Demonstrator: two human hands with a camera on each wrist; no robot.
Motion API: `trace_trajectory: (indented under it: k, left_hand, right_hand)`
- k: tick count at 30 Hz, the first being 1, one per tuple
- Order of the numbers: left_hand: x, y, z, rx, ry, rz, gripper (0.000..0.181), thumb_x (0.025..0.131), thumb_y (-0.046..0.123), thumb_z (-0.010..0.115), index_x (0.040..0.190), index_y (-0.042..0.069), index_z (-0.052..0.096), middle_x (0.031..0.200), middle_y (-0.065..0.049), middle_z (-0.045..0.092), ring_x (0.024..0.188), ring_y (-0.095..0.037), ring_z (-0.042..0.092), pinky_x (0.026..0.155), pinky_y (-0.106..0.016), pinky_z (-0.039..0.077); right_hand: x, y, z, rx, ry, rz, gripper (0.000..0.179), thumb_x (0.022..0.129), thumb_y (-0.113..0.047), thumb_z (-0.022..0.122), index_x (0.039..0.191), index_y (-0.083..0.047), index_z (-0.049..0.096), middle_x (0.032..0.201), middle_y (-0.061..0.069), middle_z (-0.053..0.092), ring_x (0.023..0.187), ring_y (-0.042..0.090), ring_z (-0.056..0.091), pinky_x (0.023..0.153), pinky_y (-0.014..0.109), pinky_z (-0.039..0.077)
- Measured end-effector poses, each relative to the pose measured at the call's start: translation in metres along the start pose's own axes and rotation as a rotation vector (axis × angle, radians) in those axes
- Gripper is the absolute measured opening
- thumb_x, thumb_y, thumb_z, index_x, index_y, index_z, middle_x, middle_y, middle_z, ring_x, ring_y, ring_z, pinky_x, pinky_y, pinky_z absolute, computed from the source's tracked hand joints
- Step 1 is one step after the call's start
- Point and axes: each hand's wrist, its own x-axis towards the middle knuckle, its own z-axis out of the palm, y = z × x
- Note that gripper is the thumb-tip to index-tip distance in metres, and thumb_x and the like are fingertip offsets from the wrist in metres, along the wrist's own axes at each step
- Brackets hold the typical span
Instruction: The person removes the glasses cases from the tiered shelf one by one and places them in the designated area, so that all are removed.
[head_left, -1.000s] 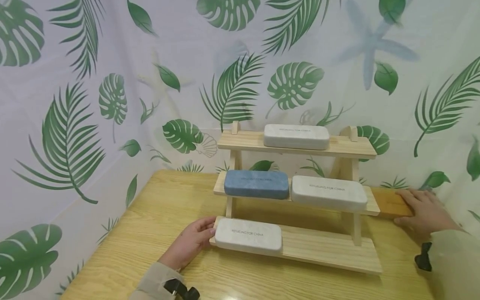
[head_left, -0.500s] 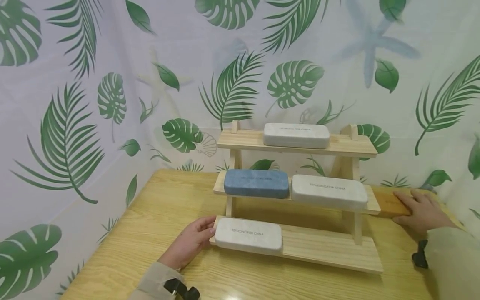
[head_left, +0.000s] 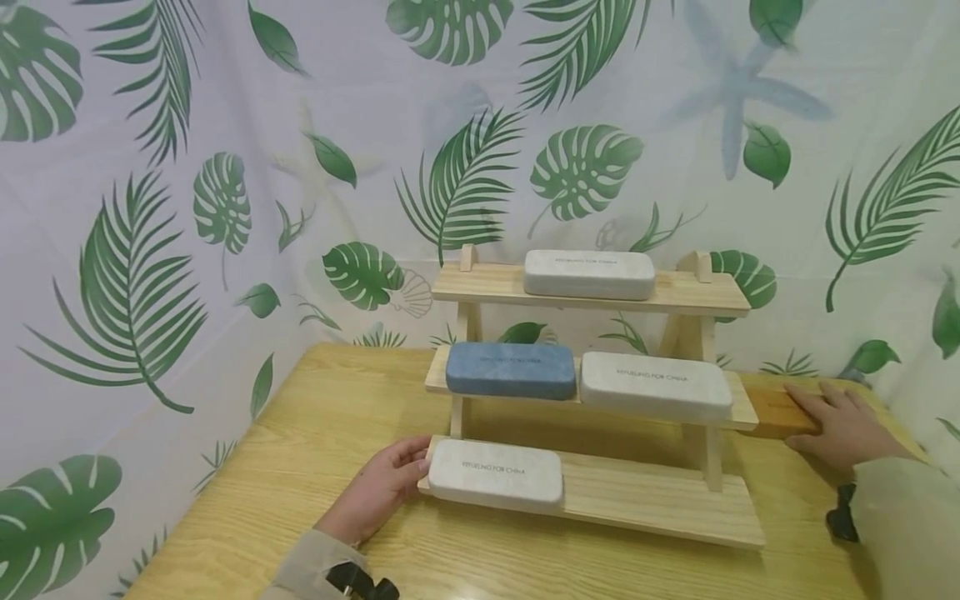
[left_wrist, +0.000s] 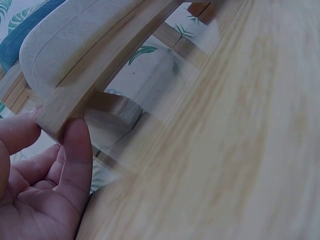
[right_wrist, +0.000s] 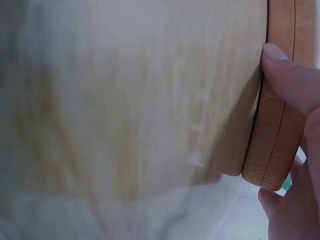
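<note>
My left hand (head_left: 375, 487) pinches the left end of the wooden rack's bottom board (head_left: 660, 496), thumb and fingers on opposite faces in the left wrist view. Beside it on that board lies a white glasses case (head_left: 495, 473). My right hand (head_left: 855, 425) grips a brown glasses case (right_wrist: 277, 115) lying on the table right of the rack; its thumb rests along the near side, fingers on the far side. The middle shelf bears a blue glasses case (head_left: 510, 369) and a white glasses case (head_left: 655, 385). Another white glasses case (head_left: 588, 275) sits on the top shelf.
The three-step wooden rack stands on a wood-grain table (head_left: 300, 408). A white cloth with green leaf prints (head_left: 337, 100) hangs behind the table and along its left side. Black mounts (head_left: 363, 581) are strapped to both sleeves.
My right wrist has shifted very slightly left, with the hand still at the brown glasses case. My left hand and the cases on the rack keep their places.
</note>
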Motion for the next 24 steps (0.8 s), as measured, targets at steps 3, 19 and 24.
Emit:
trace_trajectory:
  k: [3, 19, 24]
  left_hand:
    - [0.0, 0.0, 0.001, -0.007, 0.001, 0.0, 0.057, 0.107, 0.015, 0.053, 0.154, -0.008, 0.03, 0.143, -0.023, 0.05, 0.124, -0.025, 0.055, 0.098, -0.032, 0.049]
    - [0.0, 0.0, 0.001, -0.016, -0.007, 0.008, 0.056, 0.107, 0.014, 0.053, 0.153, -0.009, 0.031, 0.142, -0.023, 0.051, 0.12, -0.024, 0.057, 0.096, -0.034, 0.051]
    - [-0.001, -0.001, 0.002, -0.02, -0.012, 0.01, 0.056, 0.107, 0.014, 0.053, 0.153, -0.009, 0.031, 0.141, -0.022, 0.052, 0.119, -0.024, 0.058, 0.094, -0.034, 0.052]
  right_hand:
    - [-0.003, -0.003, -0.002, 0.017, 0.002, 0.038, 0.108, 0.083, -0.052, 0.077, 0.159, -0.003, 0.017, 0.146, 0.045, 0.014, 0.128, 0.069, 0.012, 0.093, 0.084, 0.025]
    - [-0.017, -0.002, -0.013, 0.052, 0.055, 0.101, 0.117, 0.082, -0.072, 0.068, 0.158, 0.001, 0.018, 0.151, 0.047, 0.004, 0.136, 0.069, 0.0, 0.096, 0.085, 0.013]
    - [-0.021, -0.003, -0.019, 0.012, 0.074, 0.058, 0.109, 0.088, -0.068, 0.065, 0.158, 0.001, 0.017, 0.151, 0.048, 0.006, 0.134, 0.071, 0.004, 0.096, 0.085, 0.014]
